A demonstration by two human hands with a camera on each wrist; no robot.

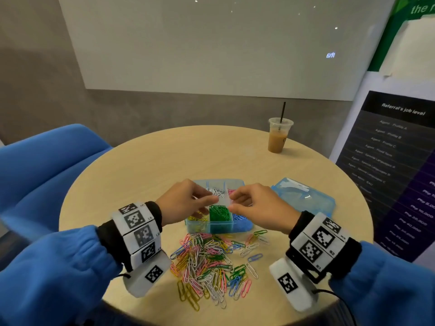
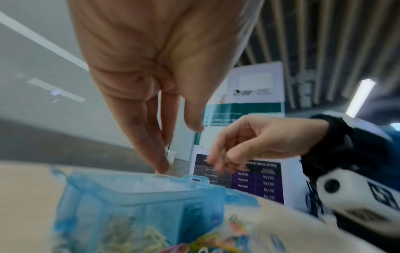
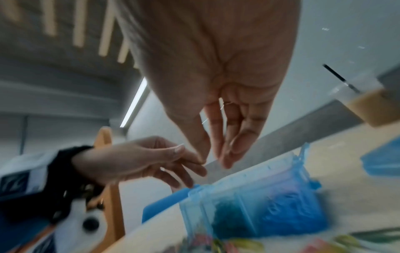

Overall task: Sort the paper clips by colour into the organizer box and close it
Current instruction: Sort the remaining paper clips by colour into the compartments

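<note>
Hovering both hands over the open organizer box [image 1: 219, 225]: your left hand [image 1: 181, 203] and right hand [image 1: 257, 205] have fingertips nearly touching, fingers narrowed as if pinching; too blurred to tell what they hold. Loose paper clips [image 1: 211, 262] lie piled on the table [image 1: 146, 165] just before the box. Lid [image 1: 303, 196] sits to its right.
</note>
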